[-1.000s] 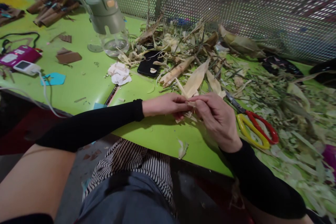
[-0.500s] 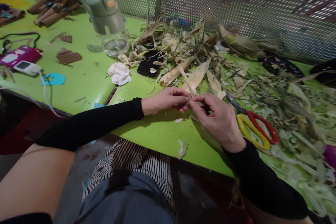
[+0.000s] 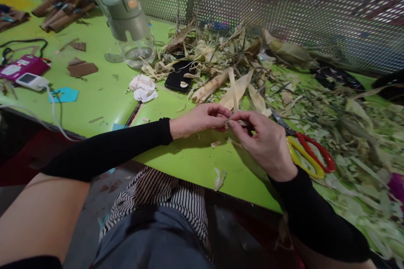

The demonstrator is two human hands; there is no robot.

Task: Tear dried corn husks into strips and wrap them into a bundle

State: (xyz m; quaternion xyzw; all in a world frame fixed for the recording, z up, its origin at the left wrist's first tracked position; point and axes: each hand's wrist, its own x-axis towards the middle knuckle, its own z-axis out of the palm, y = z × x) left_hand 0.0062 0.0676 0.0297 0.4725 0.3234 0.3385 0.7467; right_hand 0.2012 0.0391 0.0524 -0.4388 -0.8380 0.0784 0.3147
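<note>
My left hand [image 3: 205, 120] and my right hand [image 3: 261, 141] meet fingertip to fingertip above the green table, both pinched closed. Between them is a thin pale strip of corn husk [image 3: 232, 88], its free end standing up behind the fingers; the part inside the pinch is mostly hidden. Wider dry husk pieces [image 3: 241, 86] lie just beyond the fingertips. Beside my right wrist rest scissors [image 3: 304, 153] with one red and one yellow handle. Small husk scraps [image 3: 219, 178] lie on the table in front of my hands.
Husk shreds [image 3: 334, 134] cover the right side and back, up to a perforated metal screen [image 3: 293, 4]. A black phone [image 3: 178, 80], crumpled tissue [image 3: 143, 88] and water bottle [image 3: 132, 29] stand or lie left of centre. A magenta device [image 3: 27, 67] with a white cable sits far left.
The husk strip's free end has swung from leaning left to nearly upright. My fingers have shifted slightly around it; both hands remain in about the same place.
</note>
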